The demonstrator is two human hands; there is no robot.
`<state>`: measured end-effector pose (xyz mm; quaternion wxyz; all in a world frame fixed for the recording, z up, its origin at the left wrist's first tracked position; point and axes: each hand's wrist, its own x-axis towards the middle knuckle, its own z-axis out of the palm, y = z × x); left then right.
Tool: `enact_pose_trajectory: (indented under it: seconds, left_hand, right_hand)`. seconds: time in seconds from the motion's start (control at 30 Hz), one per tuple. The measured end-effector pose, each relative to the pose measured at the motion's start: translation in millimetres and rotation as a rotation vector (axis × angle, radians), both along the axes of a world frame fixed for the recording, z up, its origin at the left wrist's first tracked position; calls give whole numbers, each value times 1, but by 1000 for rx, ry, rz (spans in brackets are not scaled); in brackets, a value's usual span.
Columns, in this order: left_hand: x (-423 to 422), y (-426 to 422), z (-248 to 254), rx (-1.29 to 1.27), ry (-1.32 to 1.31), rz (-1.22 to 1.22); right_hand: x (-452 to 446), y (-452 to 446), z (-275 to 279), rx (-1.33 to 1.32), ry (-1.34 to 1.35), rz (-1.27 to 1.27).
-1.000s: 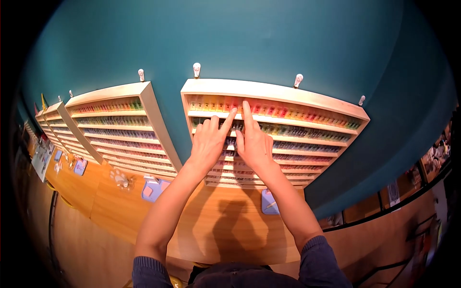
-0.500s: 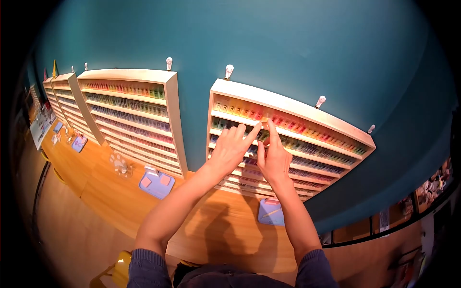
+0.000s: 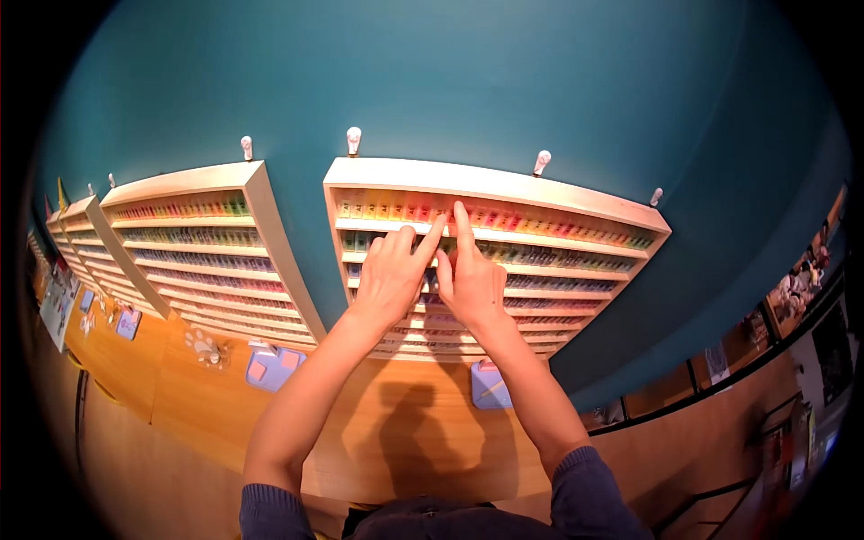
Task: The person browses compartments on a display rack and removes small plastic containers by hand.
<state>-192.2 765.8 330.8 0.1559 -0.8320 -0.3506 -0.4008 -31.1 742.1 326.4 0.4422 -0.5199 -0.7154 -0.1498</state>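
A pale wooden rack [image 3: 504, 184] stands against the wall, its shelves filled with rows of small, clear, labelled containers of coloured contents. Before its top row of yellow, orange and red containers [image 3: 396, 207], both index fingers are stretched out close together. My left hand [image 3: 389, 274] is on the left, its index finger pointing up and right to that row. My right hand [image 3: 472, 286] points upward beside it, thumb apart and other fingers curled. No held thing shows in either hand. Whether the fingertips touch the containers I cannot tell. Parts of the lower shelves are hidden behind my hands.
More filled racks [image 3: 193, 234] line the teal wall [image 3: 432, 81] to the left. On the wooden table [image 3: 216, 414] are a purple tray [image 3: 490, 385], another tray [image 3: 272, 367] with pink pads, and a clear paw-shaped item [image 3: 205, 346]. White fixtures [image 3: 354, 140] sit above the racks.
The view has shifted, so the racks and my hands appear further left. My index fingers are still at the top row, with the right fingertip slightly higher against it.
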Motion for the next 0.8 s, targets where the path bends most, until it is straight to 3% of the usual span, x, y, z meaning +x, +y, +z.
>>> enact_pose_trajectory:
  seconds: [0.23, 0.47, 0.8]
  left_hand:
    - [27, 5, 6, 91, -24, -41]
    - [68, 5, 9, 54, 31, -66]
    - [73, 8, 8, 122, 130, 38]
  right_hand:
    - [35, -14, -7, -56, 321, -79]
    - [54, -12, -13, -156, 118, -156]
    - [74, -17, -15, -43, 214, -135]
